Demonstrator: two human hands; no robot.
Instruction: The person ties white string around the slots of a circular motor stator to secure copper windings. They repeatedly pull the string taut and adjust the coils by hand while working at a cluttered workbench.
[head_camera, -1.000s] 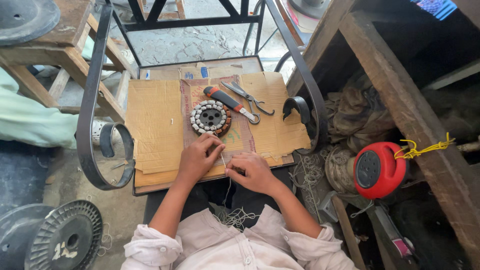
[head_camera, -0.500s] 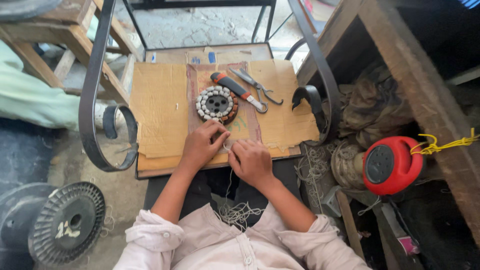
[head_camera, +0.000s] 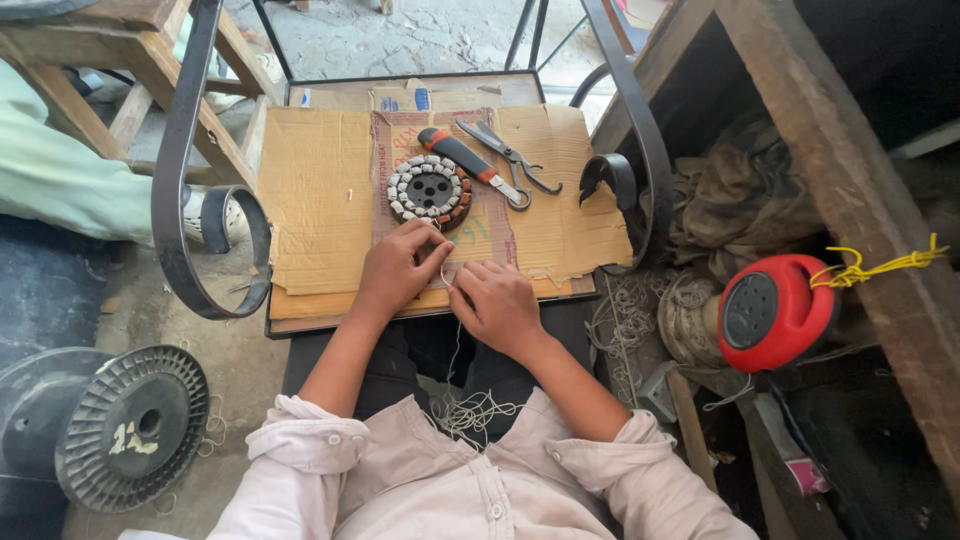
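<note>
My left hand (head_camera: 398, 268) and my right hand (head_camera: 497, 302) rest close together on a sheet of cardboard (head_camera: 320, 200), pinching a thin pale thread (head_camera: 446, 275) between their fingertips. The thread runs down toward my lap, where a loose tangle of it (head_camera: 470, 410) lies. Just beyond my left hand sits a round motor stator (head_camera: 430, 190) with wound coils around its rim. An orange-and-black handled tool (head_camera: 468, 162) and a pair of scissors (head_camera: 510, 155) lie behind the stator.
Curved metal chair arms (head_camera: 190, 200) frame the cardboard on both sides. A red round reel (head_camera: 775, 310) with yellow cord hangs on a wooden shelf at right. A dark ribbed spool (head_camera: 130, 425) lies on the floor at lower left. Wooden stool legs (head_camera: 130, 80) stand at upper left.
The view has shifted slightly downward and my hands stay together on the thread near the stator. Nothing else on the cardboard has moved.
</note>
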